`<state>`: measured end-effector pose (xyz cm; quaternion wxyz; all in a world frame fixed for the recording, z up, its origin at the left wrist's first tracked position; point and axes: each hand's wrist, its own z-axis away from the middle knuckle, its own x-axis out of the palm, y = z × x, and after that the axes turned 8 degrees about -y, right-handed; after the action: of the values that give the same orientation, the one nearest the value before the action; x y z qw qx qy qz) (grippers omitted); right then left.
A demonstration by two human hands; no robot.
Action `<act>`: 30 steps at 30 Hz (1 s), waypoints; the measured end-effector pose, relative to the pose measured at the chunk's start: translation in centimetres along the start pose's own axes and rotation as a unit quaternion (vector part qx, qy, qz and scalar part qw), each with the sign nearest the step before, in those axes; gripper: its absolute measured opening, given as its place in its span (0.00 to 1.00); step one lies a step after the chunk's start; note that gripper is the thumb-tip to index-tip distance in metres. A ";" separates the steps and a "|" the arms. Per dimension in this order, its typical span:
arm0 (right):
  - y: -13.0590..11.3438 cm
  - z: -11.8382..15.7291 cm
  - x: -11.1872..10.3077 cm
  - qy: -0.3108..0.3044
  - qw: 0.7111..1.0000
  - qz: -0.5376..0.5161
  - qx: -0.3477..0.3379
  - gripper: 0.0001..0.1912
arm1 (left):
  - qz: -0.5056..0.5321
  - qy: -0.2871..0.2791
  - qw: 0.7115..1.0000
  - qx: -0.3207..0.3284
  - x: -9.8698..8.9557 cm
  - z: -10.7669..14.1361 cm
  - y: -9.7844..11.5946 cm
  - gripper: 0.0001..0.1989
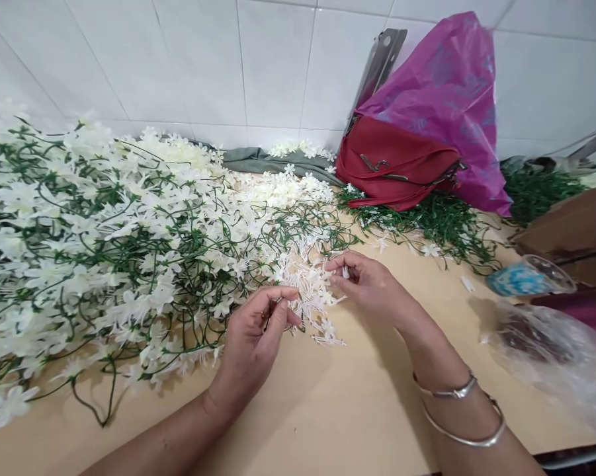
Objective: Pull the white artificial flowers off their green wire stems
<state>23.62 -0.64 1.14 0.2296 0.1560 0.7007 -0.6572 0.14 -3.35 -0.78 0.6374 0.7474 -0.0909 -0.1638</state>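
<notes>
Over the tan tabletop (298, 423), my left hand (253, 337) is closed, thumb against curled fingers; whatever it may hold is too small or hidden to make out. My right hand (372, 284), wearing two silver bangles at the wrist, pinches at the edge of the pile, and a small white flower stamen (346, 272) shows among its fingers. Between both hands lies a loose pile of thin white stamens (305, 287). A large heap of artificial white flowers (143, 231) on green plastic stems spreads to the left of my left hand.
Loose white petals (288, 188) lie behind the stamens. Against the tiled wall stand a red handbag (401, 158) and a purple plastic bag (441, 86), with green stems (431, 228) below. At right are a blue-and-white cup (520, 277) on its side and a clear plastic bag (550, 357).
</notes>
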 end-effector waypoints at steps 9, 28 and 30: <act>0.7 -0.6 0.1 0.049 0.998 0.036 -0.011 0.02 | 0.016 -0.006 1.000 -0.002 0.0 0.1 0.0 0.10; -3.5 0.8 2.6 -0.141 0.967 -0.209 0.044 0.15 | 0.046 0.036 0.998 0.031 -0.1 -0.5 -0.3 0.05; -3.3 0.9 2.0 -0.111 0.968 -0.218 0.048 0.17 | 0.089 0.039 0.995 -0.005 0.0 -0.6 -0.3 0.06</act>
<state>20.31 -2.03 2.82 0.1492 -0.0639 0.6555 -0.7376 0.32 -2.77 -0.98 0.6559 0.7393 -0.1314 -0.0778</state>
